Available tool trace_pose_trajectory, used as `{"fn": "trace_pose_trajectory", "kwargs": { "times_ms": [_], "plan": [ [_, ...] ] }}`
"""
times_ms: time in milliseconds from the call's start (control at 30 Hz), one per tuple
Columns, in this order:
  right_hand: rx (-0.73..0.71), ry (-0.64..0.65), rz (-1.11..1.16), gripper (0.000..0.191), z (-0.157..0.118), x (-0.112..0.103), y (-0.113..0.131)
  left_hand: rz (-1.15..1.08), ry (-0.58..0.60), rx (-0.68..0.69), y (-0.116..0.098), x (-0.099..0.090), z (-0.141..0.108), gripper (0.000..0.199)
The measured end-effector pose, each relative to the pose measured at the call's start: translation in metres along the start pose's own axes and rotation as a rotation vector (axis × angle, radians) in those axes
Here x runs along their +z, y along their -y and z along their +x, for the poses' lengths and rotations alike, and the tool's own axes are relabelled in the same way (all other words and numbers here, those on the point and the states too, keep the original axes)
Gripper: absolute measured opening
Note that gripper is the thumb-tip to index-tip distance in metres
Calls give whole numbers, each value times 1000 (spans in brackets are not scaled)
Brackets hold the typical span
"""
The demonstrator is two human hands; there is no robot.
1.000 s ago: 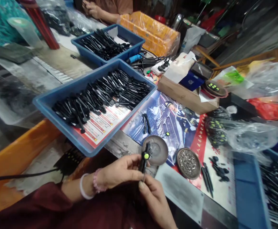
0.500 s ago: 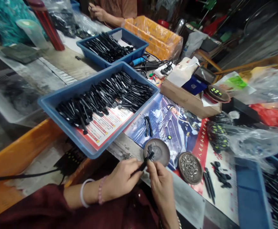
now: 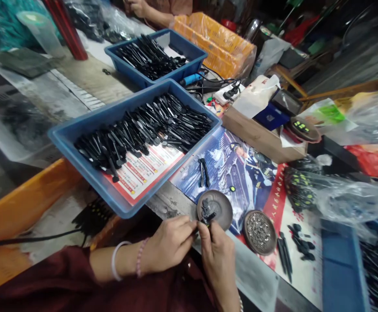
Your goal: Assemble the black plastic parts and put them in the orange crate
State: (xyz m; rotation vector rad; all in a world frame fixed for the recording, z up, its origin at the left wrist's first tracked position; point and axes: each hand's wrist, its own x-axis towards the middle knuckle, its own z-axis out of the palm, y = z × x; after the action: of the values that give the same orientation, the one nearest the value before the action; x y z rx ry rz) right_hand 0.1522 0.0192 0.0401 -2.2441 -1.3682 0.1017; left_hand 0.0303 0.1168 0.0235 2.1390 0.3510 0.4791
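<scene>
My left hand [image 3: 171,245] and my right hand [image 3: 219,255] meet at the table's near edge. Between my right thumb and fingers is pinched a small black plastic part [image 3: 211,216], its tip sticking out over a round brown dish [image 3: 223,206]. The fingers of my left hand are closed and almost touch the right ones; whatever they grip is hidden. Small dark pieces [image 3: 207,208] lie inside the dish. To its right stands a second dish [image 3: 250,234], filled with small shiny metal parts. Two slender black pieces [image 3: 203,172] rest on the printed sheet behind.
A blue tray [image 3: 124,210] of slender black parts stands left, with another blue tray [image 3: 154,82] behind it. Further back are an orange crate [image 3: 214,47] and a co-worker's hand [image 3: 140,8]. More black parts [image 3: 284,258] and a plastic bag [image 3: 347,197] lie right.
The black part between my hands now shows less, with only its tip past my right fingers. My left fingers have shifted slightly. The whole view has tilted a little.
</scene>
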Motion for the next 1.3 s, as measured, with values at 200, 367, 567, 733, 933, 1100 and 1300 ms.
{"fn": "trace_pose_trajectory", "kwargs": {
  "times_ms": [200,367,567,733,933,1100,1300],
  "plan": [
    [-40,15,-44,45,0,-3,2,24,-17,29,2,-1,1,17],
    [-8,41,35,44,1,-8,3,38,-30,22,0,-2,2,17],
    [42,29,80,46,1,-9,4,36,-7,0,-4,-2,1,18],
    [-9,44,-59,45,-1,-9,6,50,-17,-10,-2,0,-2,16],
    [-39,89,-65,43,2,-10,0,-149,14,-115,-3,2,-2,15],
    [99,255,235,40,-6,-11,-14,-528,2,-385,-2,1,3,17],
    [234,433,641,34,-33,0,-6,-963,55,-544,-2,5,4,20]
  ]
}}
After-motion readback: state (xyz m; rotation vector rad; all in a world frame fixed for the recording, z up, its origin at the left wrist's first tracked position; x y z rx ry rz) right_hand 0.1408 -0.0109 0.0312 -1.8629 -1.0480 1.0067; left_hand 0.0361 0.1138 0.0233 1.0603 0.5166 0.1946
